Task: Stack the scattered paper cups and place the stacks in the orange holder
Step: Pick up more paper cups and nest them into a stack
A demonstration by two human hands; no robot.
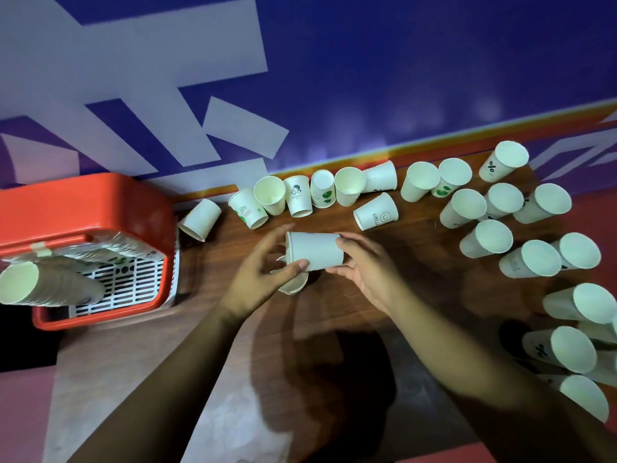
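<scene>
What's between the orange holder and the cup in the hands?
In the head view, one paper cup lies on its side between the orange holder and the held cup; otherwise bare table.

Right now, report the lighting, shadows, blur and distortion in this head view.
Head view: dim, bluish light; both forearms throw dark shadows on the wooden table; the left hand and right hand are slightly motion-blurred around the held cup; wide-angle distortion leans the cups at right outward; the orange holder smears toward the left edge.

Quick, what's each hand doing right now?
Left hand: closed on the rim end of a sideways paper cup.
Right hand: closed on the same cup's base end.
</scene>
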